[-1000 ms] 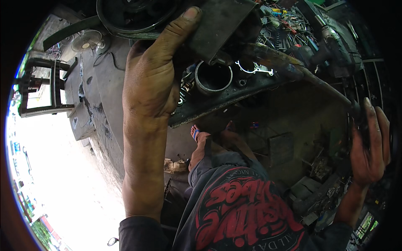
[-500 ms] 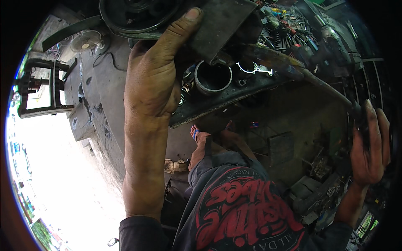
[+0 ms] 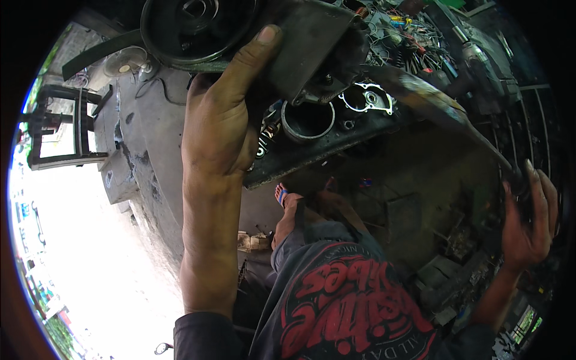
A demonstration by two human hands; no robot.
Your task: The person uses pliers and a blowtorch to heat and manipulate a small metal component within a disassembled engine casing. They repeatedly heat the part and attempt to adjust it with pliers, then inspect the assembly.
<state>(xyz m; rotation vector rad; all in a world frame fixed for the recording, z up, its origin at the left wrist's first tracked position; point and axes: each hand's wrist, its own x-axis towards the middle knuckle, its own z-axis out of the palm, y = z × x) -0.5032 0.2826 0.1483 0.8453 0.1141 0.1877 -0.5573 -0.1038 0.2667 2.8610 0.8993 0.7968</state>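
My left hand (image 3: 222, 120) grips a dark metal machine part (image 3: 309, 51) from below, its thumb lying across the front. A round black wheel, like a pulley (image 3: 198, 33), sits at the left of that part. On the right, my right hand (image 3: 531, 222) is closed round the dark handle of a long flat-bladed tool (image 3: 429, 96). Its broad, stained blade is smeared by motion and points left at the lower right edge of the machine part. Whether blade and part touch, I cannot tell.
Below the part, a bench (image 3: 324, 150) holds a metal cylinder sleeve (image 3: 307, 120) and a pale flat gasket-like ring (image 3: 367, 98). Tangled wires and tools (image 3: 414, 42) lie behind. A fan (image 3: 127, 62) and a dark frame (image 3: 66, 126) stand at the left.
The tool's blade has shifted a little right and downward, with my right hand still on its handle. The machine part and my left hand sit slightly lower in view.
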